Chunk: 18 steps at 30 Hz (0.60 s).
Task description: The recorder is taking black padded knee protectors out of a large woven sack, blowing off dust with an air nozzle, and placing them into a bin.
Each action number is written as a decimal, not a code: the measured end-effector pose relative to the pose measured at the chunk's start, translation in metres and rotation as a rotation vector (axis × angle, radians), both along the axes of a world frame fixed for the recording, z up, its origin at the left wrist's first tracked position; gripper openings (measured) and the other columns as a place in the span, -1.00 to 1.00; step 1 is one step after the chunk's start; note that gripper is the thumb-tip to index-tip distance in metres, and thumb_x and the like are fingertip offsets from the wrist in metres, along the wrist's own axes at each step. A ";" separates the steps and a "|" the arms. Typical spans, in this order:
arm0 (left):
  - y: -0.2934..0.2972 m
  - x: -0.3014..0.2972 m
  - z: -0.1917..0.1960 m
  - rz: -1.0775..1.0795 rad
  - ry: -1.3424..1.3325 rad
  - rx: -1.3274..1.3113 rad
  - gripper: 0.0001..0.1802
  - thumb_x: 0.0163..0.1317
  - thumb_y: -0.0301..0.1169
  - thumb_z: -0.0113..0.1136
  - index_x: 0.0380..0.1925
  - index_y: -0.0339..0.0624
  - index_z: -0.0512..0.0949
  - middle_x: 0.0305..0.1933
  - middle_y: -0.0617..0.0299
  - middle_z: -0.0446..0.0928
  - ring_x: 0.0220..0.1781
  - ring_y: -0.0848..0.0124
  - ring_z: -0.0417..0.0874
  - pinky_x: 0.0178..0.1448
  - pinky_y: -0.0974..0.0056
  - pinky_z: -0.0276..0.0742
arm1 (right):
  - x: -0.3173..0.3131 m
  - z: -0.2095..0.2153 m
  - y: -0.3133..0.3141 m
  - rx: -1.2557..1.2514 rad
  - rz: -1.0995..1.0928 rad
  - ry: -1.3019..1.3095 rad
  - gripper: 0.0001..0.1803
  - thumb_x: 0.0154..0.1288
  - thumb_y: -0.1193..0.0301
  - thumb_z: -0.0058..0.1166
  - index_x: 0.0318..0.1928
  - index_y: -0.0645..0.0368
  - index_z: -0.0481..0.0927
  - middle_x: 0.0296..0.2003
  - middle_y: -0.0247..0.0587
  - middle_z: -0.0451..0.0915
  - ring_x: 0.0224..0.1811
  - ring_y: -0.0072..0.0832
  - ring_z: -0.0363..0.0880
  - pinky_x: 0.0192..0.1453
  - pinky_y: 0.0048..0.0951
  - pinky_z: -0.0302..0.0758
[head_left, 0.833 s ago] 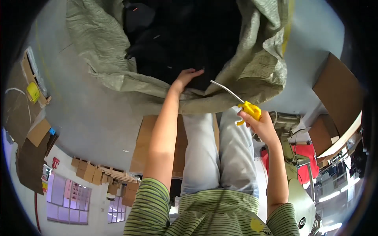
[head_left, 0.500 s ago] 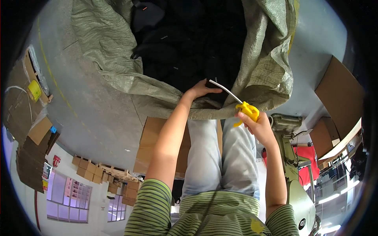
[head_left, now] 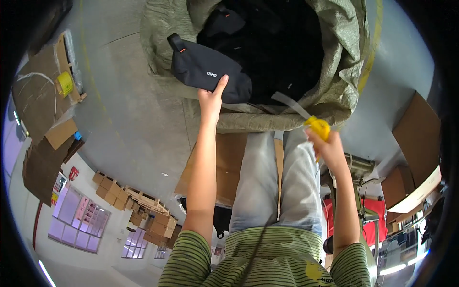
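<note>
My left hand [head_left: 210, 101] is closed on a black fabric pouch [head_left: 203, 67], thumb on its front face and fingers behind it. The pouch has a loop and a small orange tag at its upper left end, and hangs over the near left rim of the sack. In my right hand [head_left: 331, 149] is a yellow air blow gun [head_left: 317, 128], its thin nozzle blurred by motion and pointing toward the sack opening. The large woven olive sack [head_left: 345, 62] holds more black pouches [head_left: 226, 21], mostly lost in dark shadow.
Under the sack's near side is a cardboard box [head_left: 217, 165]. A green machine [head_left: 358, 167] stands at my right, near a red cloth [head_left: 375, 220] and large cardboard pieces [head_left: 413, 129]. Flattened cardboard [head_left: 40, 103] lies far left; stacked boxes [head_left: 112, 191] line the wall.
My left hand has come up out of the sack and moved left with a black pouch in it. The blow gun has shifted slightly right. The view has turned somewhat.
</note>
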<state>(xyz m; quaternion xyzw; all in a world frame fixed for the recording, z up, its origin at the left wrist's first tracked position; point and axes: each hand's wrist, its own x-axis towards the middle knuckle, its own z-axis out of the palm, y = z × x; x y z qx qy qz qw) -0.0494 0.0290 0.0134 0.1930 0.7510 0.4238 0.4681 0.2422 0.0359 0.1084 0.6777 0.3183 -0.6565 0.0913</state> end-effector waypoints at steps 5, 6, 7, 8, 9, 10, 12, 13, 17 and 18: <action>-0.009 -0.012 0.014 -0.159 0.118 -0.023 -0.57 0.01 -0.37 0.39 -0.15 -0.36 0.50 -0.16 0.18 0.57 -0.14 0.45 0.55 0.00 0.35 0.44 | -0.028 -0.001 0.024 0.145 -0.118 0.075 -0.57 0.12 0.09 0.19 -0.45 0.29 0.56 -0.73 -0.31 0.47 -0.72 -0.61 0.44 -0.62 -0.53 0.32; -0.010 -0.012 0.015 -0.200 0.084 -0.049 -0.57 0.01 -0.36 0.38 -0.16 -0.37 0.51 -0.16 0.19 0.57 -0.14 0.45 0.55 0.00 0.35 0.44 | -0.028 -0.003 0.027 0.064 -0.052 0.147 -0.53 0.09 0.05 0.20 -0.42 0.30 0.56 -0.71 -0.27 0.48 -0.71 -0.56 0.46 -0.60 -0.49 0.36; -0.011 -0.012 0.015 -0.242 0.049 -0.075 -0.58 0.01 -0.35 0.38 -0.17 -0.37 0.52 -0.16 0.19 0.58 -0.14 0.46 0.55 0.00 0.35 0.44 | -0.030 -0.001 0.030 0.066 -0.048 0.150 -0.53 0.09 0.05 0.20 -0.42 0.30 0.56 -0.71 -0.27 0.48 -0.71 -0.56 0.46 -0.60 -0.49 0.36; -0.012 -0.014 0.016 -0.154 0.004 -0.099 -0.57 0.05 -0.31 0.35 -0.16 -0.38 0.52 -0.15 0.20 0.58 -0.13 0.48 0.54 -0.02 0.36 0.44 | -0.037 0.004 0.034 0.005 0.115 0.155 -0.51 0.07 0.04 0.19 -0.40 0.31 0.57 -0.69 -0.25 0.49 -0.70 -0.53 0.48 -0.58 -0.48 0.38; -0.014 -0.017 0.016 -0.116 0.066 -0.124 -0.58 0.13 -0.26 0.28 -0.12 -0.37 0.51 -0.15 0.21 0.58 -0.12 0.49 0.53 -0.01 0.38 0.42 | -0.041 0.007 0.036 -0.056 0.277 0.158 -0.50 0.06 0.02 0.19 -0.39 0.31 0.57 -0.68 -0.22 0.51 -0.69 -0.50 0.50 -0.56 -0.47 0.40; -0.015 -0.020 0.016 -0.020 0.082 -0.100 -0.57 0.18 -0.23 0.23 -0.11 -0.38 0.51 -0.14 0.21 0.57 -0.12 0.50 0.53 0.00 0.39 0.41 | -0.038 -0.007 0.022 0.218 0.314 0.023 -0.46 0.04 0.00 0.18 -0.33 0.32 0.58 -0.64 -0.17 0.54 -0.65 -0.43 0.55 -0.51 -0.43 0.46; -0.017 -0.025 0.020 0.116 0.105 -0.061 -0.53 0.26 -0.15 0.12 -0.06 -0.38 0.50 -0.05 0.20 0.54 -0.05 0.49 0.50 0.04 0.40 0.38 | -0.042 0.009 0.035 0.066 0.385 0.078 -0.45 0.02 -0.01 0.18 -0.30 0.31 0.58 -0.62 -0.14 0.56 -0.63 -0.41 0.56 -0.48 -0.41 0.47; -0.017 -0.027 0.021 0.208 0.045 -0.051 -0.49 0.25 -0.12 0.12 -0.04 -0.40 0.47 0.02 0.17 0.50 0.02 0.45 0.49 0.07 0.38 0.39 | -0.043 0.014 0.038 -0.085 0.449 0.128 -0.44 0.01 -0.01 0.18 -0.28 0.30 0.59 -0.60 -0.12 0.57 -0.61 -0.39 0.57 -0.46 -0.40 0.48; -0.009 -0.023 0.024 0.347 -0.141 -0.155 -0.43 0.26 -0.10 0.10 0.03 -0.42 0.41 0.06 0.13 0.47 0.07 0.38 0.48 0.14 0.35 0.38 | -0.033 0.001 0.025 0.259 0.341 0.033 -0.43 -0.02 -0.03 0.20 -0.23 0.25 0.59 -0.61 -0.13 0.56 -0.65 -0.41 0.55 -0.49 -0.41 0.47; -0.009 -0.024 0.023 0.314 -0.132 -0.147 -0.41 0.25 -0.09 0.10 0.05 -0.42 0.39 0.06 0.12 0.47 0.07 0.37 0.48 0.15 0.35 0.37 | -0.035 0.004 0.029 0.258 0.342 0.034 -0.43 -0.02 -0.03 0.20 -0.23 0.25 0.59 -0.61 -0.13 0.56 -0.65 -0.41 0.55 -0.49 -0.41 0.47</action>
